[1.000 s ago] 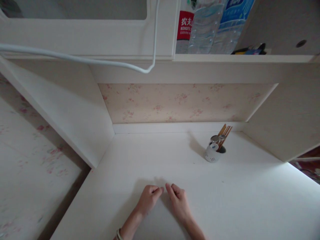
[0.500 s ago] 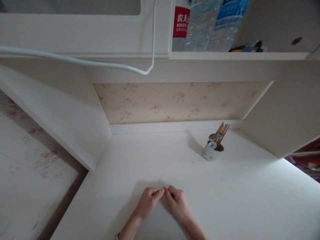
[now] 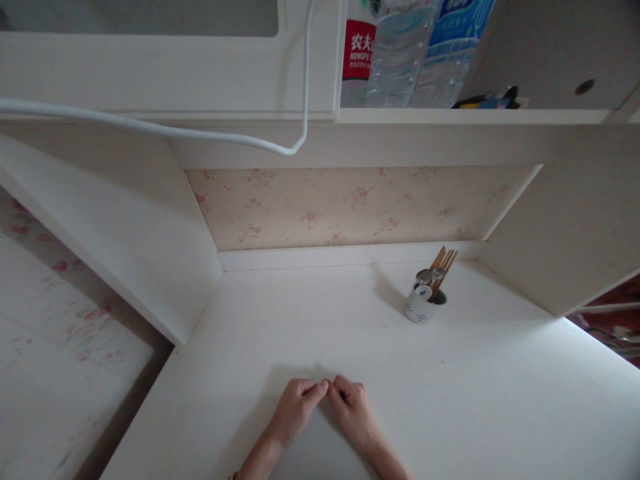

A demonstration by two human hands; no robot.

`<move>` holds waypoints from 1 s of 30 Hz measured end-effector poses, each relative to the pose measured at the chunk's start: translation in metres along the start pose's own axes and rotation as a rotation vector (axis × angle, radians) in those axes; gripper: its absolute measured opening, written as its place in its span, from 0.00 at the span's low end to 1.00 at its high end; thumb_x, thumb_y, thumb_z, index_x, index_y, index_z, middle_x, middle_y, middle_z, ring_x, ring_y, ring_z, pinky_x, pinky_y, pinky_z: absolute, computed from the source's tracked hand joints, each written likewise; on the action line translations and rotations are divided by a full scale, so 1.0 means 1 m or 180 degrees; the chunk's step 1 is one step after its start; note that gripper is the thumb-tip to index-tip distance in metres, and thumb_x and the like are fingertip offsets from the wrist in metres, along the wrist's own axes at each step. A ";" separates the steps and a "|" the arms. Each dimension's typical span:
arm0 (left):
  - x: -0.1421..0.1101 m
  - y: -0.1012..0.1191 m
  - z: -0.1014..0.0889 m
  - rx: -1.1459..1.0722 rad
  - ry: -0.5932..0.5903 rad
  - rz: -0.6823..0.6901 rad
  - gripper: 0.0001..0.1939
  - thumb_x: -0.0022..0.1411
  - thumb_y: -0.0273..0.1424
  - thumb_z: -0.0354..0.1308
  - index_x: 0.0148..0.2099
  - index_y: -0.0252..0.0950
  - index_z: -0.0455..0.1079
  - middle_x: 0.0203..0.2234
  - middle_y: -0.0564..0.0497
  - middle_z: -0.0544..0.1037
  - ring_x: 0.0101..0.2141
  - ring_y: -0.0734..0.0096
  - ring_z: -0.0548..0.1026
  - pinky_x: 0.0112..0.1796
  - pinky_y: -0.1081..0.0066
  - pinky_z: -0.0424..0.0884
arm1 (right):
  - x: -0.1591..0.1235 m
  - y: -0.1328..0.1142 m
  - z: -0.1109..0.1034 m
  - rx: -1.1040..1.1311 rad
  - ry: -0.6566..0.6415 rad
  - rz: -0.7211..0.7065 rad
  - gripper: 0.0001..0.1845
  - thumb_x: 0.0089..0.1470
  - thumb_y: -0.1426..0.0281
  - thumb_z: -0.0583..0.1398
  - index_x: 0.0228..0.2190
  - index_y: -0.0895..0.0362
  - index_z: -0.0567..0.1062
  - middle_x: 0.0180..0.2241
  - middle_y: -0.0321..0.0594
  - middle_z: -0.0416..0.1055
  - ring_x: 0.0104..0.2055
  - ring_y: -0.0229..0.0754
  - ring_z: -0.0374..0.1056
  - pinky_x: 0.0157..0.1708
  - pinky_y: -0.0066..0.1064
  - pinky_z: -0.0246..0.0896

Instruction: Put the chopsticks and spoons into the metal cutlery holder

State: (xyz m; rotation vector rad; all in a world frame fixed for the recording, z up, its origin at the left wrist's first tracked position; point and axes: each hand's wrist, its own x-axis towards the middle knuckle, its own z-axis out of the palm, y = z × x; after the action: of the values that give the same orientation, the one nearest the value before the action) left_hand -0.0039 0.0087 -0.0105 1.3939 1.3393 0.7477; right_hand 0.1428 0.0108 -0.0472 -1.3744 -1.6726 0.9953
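My left hand (image 3: 296, 408) and my right hand (image 3: 353, 409) rest side by side on the white desk top (image 3: 475, 393) near its front edge. Both have their fingers curled in, and their fingertips touch in the middle. Nothing can be seen in either hand. A white perforated holder (image 3: 419, 307) with wooden chopsticks (image 3: 441, 267) and metal spoons stands further back to the right, well apart from the hands.
White side panels wall the desk left and right, with flowered wallpaper (image 3: 350, 203) behind. A shelf above carries water bottles (image 3: 400, 53) and small dark items (image 3: 487, 100). A white cable (image 3: 200, 133) hangs across the upper shelf. A flowered surface (image 3: 55, 347) lies left.
The two hands have drawn together until their fingertips meet, and the fingers have curled in more. The view has shifted slightly.
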 end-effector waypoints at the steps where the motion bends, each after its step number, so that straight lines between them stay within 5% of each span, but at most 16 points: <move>1: 0.000 0.000 0.000 -0.0012 0.0010 0.0005 0.25 0.61 0.49 0.48 0.20 0.40 0.44 0.17 0.58 0.46 0.22 0.75 0.49 0.25 0.70 0.44 | 0.000 0.000 0.000 -0.0004 -0.0012 0.0007 0.23 0.58 0.60 0.53 0.16 0.56 0.60 0.15 0.28 0.50 0.20 0.32 0.46 0.21 0.26 0.38; 14: -0.001 0.000 0.000 0.0028 0.0017 -0.0028 0.25 0.61 0.48 0.49 0.20 0.40 0.45 0.17 0.59 0.46 0.22 0.76 0.49 0.25 0.70 0.44 | 0.000 -0.002 0.000 -0.0076 -0.0043 0.0032 0.23 0.58 0.59 0.52 0.16 0.56 0.58 0.15 0.28 0.50 0.21 0.33 0.46 0.22 0.27 0.38; 19: -0.001 -0.002 0.000 -0.0006 0.0002 -0.0104 0.26 0.60 0.50 0.49 0.20 0.39 0.45 0.17 0.59 0.47 0.21 0.77 0.49 0.24 0.70 0.44 | 0.003 -0.013 -0.012 0.0456 -0.0009 0.0469 0.25 0.55 0.52 0.54 0.16 0.54 0.58 0.16 0.28 0.50 0.20 0.34 0.47 0.21 0.27 0.42; 22: -0.002 -0.004 -0.001 -0.0014 0.0043 -0.0141 0.28 0.59 0.52 0.50 0.20 0.39 0.45 0.17 0.59 0.46 0.21 0.77 0.48 0.24 0.70 0.44 | 0.010 -0.012 -0.041 0.0828 0.0250 0.0772 0.27 0.53 0.48 0.55 0.16 0.54 0.59 0.14 0.28 0.54 0.18 0.34 0.49 0.20 0.27 0.45; 25: -0.004 -0.005 -0.003 -0.0057 0.0074 -0.0130 0.29 0.58 0.53 0.50 0.21 0.39 0.43 0.17 0.60 0.45 0.21 0.78 0.47 0.24 0.70 0.44 | 0.022 0.003 -0.088 0.0830 0.0957 0.0718 0.24 0.52 0.48 0.57 0.19 0.54 0.63 0.17 0.30 0.59 0.20 0.35 0.54 0.22 0.27 0.50; 27: -0.004 -0.005 -0.003 -0.0101 0.0055 -0.0085 0.29 0.58 0.53 0.50 0.21 0.39 0.43 0.17 0.60 0.45 0.21 0.77 0.47 0.24 0.70 0.44 | 0.033 0.020 -0.125 0.0727 0.1570 0.0853 0.21 0.47 0.48 0.61 0.29 0.54 0.67 0.24 0.31 0.63 0.24 0.37 0.59 0.24 0.28 0.55; 30: -0.004 -0.003 -0.004 -0.0150 0.0017 -0.0037 0.28 0.58 0.53 0.50 0.21 0.39 0.43 0.17 0.60 0.45 0.21 0.77 0.47 0.24 0.70 0.44 | 0.053 0.045 -0.175 0.0209 0.2368 0.1320 0.36 0.39 0.47 0.65 0.45 0.53 0.65 0.39 0.39 0.67 0.34 0.43 0.66 0.30 0.31 0.61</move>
State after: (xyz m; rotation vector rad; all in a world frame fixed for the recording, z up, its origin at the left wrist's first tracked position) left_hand -0.0097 0.0050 -0.0116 1.3468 1.3247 0.7710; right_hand 0.3106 0.0873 -0.0100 -1.7975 -0.8175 0.6140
